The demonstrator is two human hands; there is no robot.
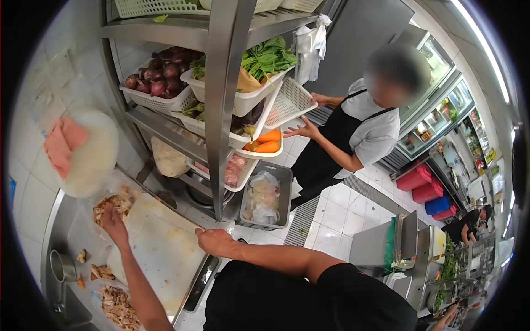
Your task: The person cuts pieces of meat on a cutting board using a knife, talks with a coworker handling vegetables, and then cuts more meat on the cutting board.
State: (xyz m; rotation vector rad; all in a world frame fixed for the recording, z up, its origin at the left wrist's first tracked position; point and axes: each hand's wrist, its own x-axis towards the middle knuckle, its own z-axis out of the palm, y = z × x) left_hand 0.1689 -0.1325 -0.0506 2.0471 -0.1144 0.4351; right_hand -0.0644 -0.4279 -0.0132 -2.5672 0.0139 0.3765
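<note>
Left hand (115, 227), nearer, meets chopped meat (122, 199) at its twelve o'clock; right hand (215, 241), curled beside the cutting board (160, 251), has that meat at ten o'clock. Neither grip is determinable.

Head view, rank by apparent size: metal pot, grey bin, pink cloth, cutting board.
Largest to smallest as they look:
1. cutting board
2. grey bin
3. pink cloth
4. metal pot
The bin stands farther off, on the floor, so its true size against the board is unsure.
</note>
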